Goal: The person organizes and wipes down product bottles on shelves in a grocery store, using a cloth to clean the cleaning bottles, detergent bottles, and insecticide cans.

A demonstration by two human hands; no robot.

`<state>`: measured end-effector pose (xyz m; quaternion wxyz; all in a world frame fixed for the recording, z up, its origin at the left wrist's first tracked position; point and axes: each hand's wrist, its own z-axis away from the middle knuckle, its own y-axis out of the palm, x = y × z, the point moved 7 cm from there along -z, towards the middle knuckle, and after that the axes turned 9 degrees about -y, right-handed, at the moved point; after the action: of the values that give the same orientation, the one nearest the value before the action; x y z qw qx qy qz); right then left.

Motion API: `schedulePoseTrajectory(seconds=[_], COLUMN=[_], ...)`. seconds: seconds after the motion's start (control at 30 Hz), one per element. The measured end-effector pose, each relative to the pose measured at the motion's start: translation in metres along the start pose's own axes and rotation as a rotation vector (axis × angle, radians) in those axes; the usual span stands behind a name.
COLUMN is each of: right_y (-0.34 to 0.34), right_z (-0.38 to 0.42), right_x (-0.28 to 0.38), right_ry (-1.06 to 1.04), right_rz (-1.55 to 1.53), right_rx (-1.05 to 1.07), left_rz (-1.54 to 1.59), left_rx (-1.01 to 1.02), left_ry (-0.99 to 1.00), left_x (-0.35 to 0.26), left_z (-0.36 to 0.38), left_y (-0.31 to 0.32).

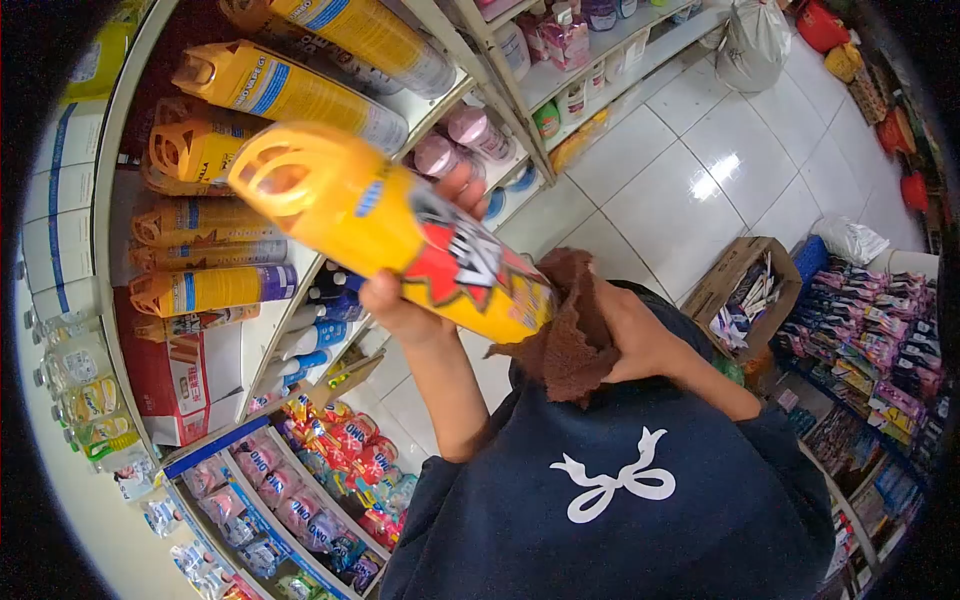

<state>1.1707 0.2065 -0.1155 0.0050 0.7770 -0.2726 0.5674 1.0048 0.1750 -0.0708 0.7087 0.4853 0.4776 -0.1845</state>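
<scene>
A yellow aerosol spray can (380, 215) with an orange cap lies tilted across the middle of the view, its cap toward the upper left. My left hand (405, 308) is wrapped round the can's body, thumb on the near side and fingertips showing past the far side. A crumpled brown cloth (572, 335) covers the can's bottom end. Gripping that cloth against the can's base is my right hand (640, 335), its fingers partly hidden by the fabric. The red and black label on the can is slightly blurred.
Similar yellow spray cans (290, 90) lie on the white shelf (270, 340) at left. Below are OMO packets (285, 480) in a rack. A cardboard box (735, 290) sits on the tiled floor (640, 220), beside a rack of small packages (870, 350) at right.
</scene>
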Motion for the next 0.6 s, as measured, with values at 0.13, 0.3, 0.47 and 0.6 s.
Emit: schedulePoseTrajectory(seconds=[0.13, 0.3, 0.47, 0.6], right_y=[-0.002, 0.011, 0.010, 0.054], right_z=[-0.026, -0.038, -0.085, -0.084], right_x=[0.004, -0.003, 0.040, 0.011], right_ry=[-0.015, -0.032, -0.096, -0.037], right_rz=[-0.137, -0.170, -0.079, -0.283], right_rx=[-0.098, -0.449, 0.035, 0.173], left_rz=[-0.215, -0.293, -0.133, 0.165], left_rx=[0.096, 0.094, -0.030, -0.134], left_ry=[0.118, -0.098, -0.059, 0.200], left_x=[0.017, 0.053, 0.028, -0.043], left_z=[0.005, 0.049, 0.052, 0.037], left_y=[0.003, -0.021, -0.042, -0.066])
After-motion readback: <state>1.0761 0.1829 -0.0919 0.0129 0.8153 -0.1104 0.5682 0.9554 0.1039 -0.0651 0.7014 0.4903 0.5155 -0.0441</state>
